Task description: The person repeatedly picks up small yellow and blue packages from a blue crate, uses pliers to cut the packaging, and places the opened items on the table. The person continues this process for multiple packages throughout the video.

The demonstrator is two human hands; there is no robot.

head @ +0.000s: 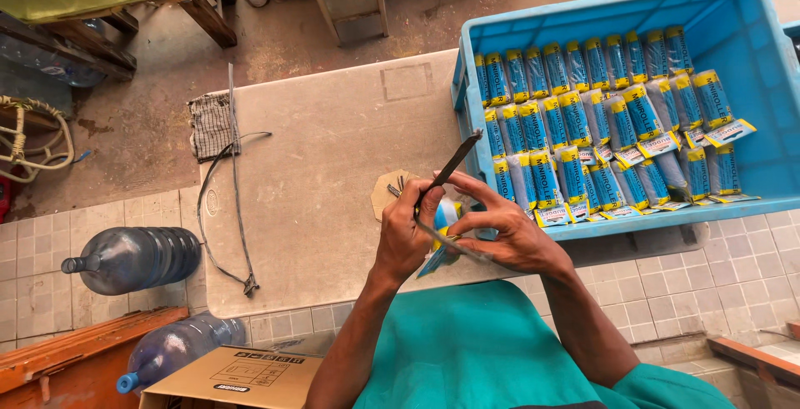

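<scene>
1. Well left of the blue crate (750,126), two big clear water bottles (133,259) lie on the tiled floor, and a cardboard box (242,376) sits below them.
2. Nearer the blue crate, a folded checked cloth (211,126) and a thin dark cord (233,209) lie on the grey surface (333,126).
3. The left hand (406,238) is raised just short of the blue crate's near left corner, its grip closed around a slim dark tool (450,167). The tool's long axis runs up and to the right, and its tip reaches the crate's left wall.
4. The small blue and yellow packet (446,226) lies between the two hands, just right of the left hand and touching both.
5. The right hand (508,234) is nearer the blue crate, fingers curled narrowly over the packet and pinching it, wrist bent inward toward the person's chest.
6. Inside the blue crate, rows of like packets (600,117) stand packed at its left end; the right end shows bare floor.
</scene>
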